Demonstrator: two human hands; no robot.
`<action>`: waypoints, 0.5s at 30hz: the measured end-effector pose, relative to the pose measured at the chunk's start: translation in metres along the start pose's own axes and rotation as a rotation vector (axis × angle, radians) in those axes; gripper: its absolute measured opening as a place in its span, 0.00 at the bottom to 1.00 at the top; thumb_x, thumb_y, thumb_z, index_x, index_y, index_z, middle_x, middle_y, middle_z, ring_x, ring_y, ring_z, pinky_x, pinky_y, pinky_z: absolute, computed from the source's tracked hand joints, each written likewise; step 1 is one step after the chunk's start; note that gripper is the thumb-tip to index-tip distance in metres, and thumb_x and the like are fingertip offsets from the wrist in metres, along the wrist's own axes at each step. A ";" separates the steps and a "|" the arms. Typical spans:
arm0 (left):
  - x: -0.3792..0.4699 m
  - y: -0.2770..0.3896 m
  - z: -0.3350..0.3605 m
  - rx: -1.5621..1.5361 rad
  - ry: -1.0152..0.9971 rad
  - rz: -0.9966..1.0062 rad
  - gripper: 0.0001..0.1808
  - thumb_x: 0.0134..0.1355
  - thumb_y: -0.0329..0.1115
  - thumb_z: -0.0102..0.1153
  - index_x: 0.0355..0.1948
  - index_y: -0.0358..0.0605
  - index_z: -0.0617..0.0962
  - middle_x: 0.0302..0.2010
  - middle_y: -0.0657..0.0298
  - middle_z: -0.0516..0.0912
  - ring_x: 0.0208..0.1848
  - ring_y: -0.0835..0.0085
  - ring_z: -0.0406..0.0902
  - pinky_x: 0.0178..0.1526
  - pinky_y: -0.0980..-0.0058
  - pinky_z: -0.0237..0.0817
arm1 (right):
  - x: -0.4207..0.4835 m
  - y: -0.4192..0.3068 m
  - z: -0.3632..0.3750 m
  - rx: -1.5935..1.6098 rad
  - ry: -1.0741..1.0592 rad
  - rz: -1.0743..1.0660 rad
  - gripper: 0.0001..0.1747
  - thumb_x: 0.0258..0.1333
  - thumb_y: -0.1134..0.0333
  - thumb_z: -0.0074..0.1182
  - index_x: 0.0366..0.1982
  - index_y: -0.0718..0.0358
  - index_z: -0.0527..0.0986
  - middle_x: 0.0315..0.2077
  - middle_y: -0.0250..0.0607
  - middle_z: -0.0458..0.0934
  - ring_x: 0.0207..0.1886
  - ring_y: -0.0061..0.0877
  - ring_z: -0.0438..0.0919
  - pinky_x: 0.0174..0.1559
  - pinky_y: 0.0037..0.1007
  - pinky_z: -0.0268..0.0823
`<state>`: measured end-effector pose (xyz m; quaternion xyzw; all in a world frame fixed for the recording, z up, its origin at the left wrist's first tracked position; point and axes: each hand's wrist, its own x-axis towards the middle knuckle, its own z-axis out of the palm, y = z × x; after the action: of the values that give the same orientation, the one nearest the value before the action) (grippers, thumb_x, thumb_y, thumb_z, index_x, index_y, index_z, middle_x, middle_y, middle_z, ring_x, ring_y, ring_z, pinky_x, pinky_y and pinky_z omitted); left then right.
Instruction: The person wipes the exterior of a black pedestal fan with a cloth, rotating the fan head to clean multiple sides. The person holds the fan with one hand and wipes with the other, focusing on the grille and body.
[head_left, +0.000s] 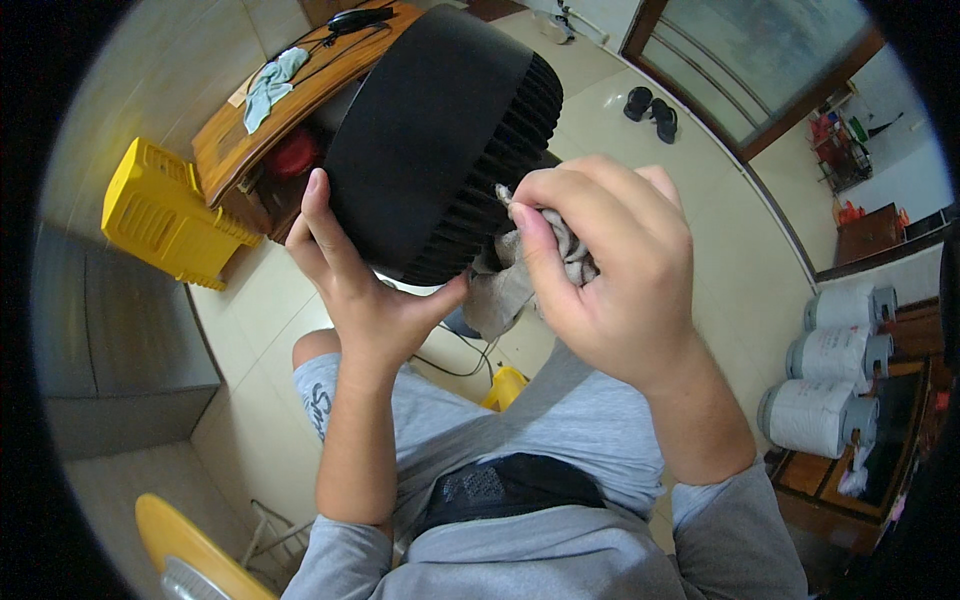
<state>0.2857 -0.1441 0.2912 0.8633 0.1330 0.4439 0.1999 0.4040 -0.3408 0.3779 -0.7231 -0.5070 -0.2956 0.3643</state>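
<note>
A large black round housing (442, 127) with a smooth side and a ribbed band is tilted up in front of me. My left hand (367, 296) braces it from below left, with the fingers spread along its side and the thumb under the ribs. Bunched in my right hand (611, 262) is a worn grey cloth (502, 292). A twisted tip of this cloth, pinched between thumb and forefinger, is at the ribs. Part of the cloth hangs down between my hands. Whatever supports the housing underneath is mostly hidden.
A wooden table (225, 157) at the upper left carries a pale blue cloth (274, 82) and a black corded device (358, 19). Beside it stands a yellow plastic stool (169, 214). Dark cables (472, 364) trail below. Wrapped cylinders (814, 416) line the right; black slippers (651, 112) lie ahead.
</note>
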 end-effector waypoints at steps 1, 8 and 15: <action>-0.001 0.000 0.000 -0.001 0.001 -0.001 0.89 0.32 0.50 0.91 0.92 0.49 0.49 0.77 0.48 0.61 0.80 0.46 0.64 0.80 0.50 0.64 | 0.001 -0.001 0.000 -0.003 -0.005 -0.004 0.09 0.59 0.71 0.71 0.41 0.58 0.84 0.35 0.33 0.84 0.35 0.32 0.84 0.43 0.41 0.63; -0.003 -0.002 0.001 0.011 0.001 0.026 0.88 0.34 0.54 0.92 0.93 0.50 0.49 0.77 0.48 0.60 0.80 0.44 0.63 0.80 0.50 0.67 | 0.007 -0.009 -0.017 -0.015 -0.149 -0.003 0.09 0.58 0.73 0.73 0.42 0.60 0.86 0.36 0.35 0.87 0.37 0.31 0.85 0.44 0.37 0.64; -0.003 -0.004 0.000 -0.008 -0.015 0.016 0.87 0.36 0.53 0.92 0.92 0.50 0.49 0.78 0.47 0.59 0.82 0.44 0.61 0.82 0.48 0.65 | 0.004 -0.010 -0.024 0.101 -0.138 0.073 0.08 0.61 0.78 0.71 0.42 0.63 0.87 0.36 0.38 0.88 0.37 0.30 0.85 0.44 0.31 0.68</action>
<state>0.2833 -0.1416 0.2868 0.8669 0.1230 0.4393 0.2007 0.3945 -0.3560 0.3968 -0.7405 -0.5183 -0.2057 0.3750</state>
